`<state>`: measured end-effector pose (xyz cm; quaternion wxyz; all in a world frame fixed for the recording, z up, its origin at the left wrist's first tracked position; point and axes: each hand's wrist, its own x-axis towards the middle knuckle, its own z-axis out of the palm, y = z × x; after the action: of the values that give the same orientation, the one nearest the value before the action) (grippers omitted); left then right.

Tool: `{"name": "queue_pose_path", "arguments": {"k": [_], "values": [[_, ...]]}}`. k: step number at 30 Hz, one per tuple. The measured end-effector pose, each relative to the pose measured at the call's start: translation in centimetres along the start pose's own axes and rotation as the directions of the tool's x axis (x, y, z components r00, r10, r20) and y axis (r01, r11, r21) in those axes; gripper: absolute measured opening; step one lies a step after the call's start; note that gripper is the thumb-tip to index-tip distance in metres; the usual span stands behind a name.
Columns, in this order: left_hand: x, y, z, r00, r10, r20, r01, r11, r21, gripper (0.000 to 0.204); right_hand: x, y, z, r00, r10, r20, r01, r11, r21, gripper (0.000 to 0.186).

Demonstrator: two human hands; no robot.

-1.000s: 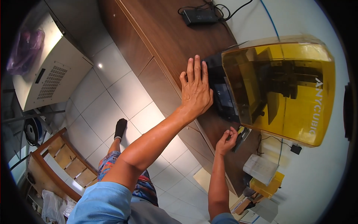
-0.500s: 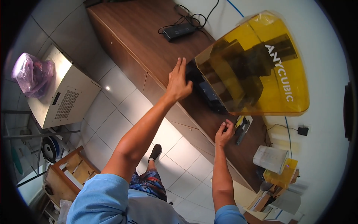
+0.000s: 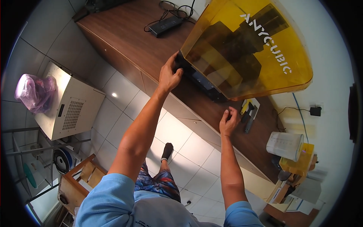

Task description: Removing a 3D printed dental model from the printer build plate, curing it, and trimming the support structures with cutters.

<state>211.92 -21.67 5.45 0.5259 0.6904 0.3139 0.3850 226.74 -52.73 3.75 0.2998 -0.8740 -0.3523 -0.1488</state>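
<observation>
Amber cover [image 3: 249, 56]: we see a tall, see-through hood; we judge it light for its size, stiff, smooth enough to slip and easily scratched or cracked, best held with flat palms on two opposite sides.
Black base [image 3: 208, 90]: it sits under the hood, with a screen [image 3: 201, 80] on its front; we take it for the heavy, rigid part, to be gripped low at the corners, clear of the screen.
Place on the cabinet [image 3: 128, 32]: base and hood stand on the brown top, screen toward the front edge, hood toward the wall [image 3: 327, 81] at the back edge.
Left hand [image 3: 170, 76]: it is at the base's left front corner, fingers reaching along it, thumb apart; we cannot tell whether it grips or only touches.
Right hand [image 3: 229, 122]: half open, fingers loosely curled, holding nothing, above the cabinet's front edge area, near the base's right front corner but apart from it.
Beside the right hand: a yellow-and-black tool [image 3: 245, 106] and a grey flat tool [image 3: 249, 125] lie on the top.
</observation>
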Motion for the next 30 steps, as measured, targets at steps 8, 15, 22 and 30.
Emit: {"name": "queue_pose_path", "arguments": {"k": [8,15,22,30], "values": [[0.4,1.6,-0.2,0.963,0.256,-0.079,-0.256,0.967,0.019,0.118,-0.2,0.2,0.0,1.000,0.003,0.000,-0.003,1.000,0.000,0.023],[2.5,3.2,0.9,0.981,0.193,-0.021,-0.192,0.949,-0.250,0.122,-0.2,0.0,0.1,1.000,0.000,-0.006,0.000,1.000,0.010,0.023],[2.5,2.9,0.8,0.995,0.102,0.009,-0.090,0.918,-0.385,0.086,0.0,0.2,-0.2,0.997,0.067,0.030,-0.068,0.997,0.021,0.024],[2.1,2.7,1.6,0.976,0.188,-0.109,-0.217,0.873,-0.437,0.082,-0.1,-0.1,0.0,0.999,0.037,0.022,-0.037,0.999,0.034,0.023]]}}
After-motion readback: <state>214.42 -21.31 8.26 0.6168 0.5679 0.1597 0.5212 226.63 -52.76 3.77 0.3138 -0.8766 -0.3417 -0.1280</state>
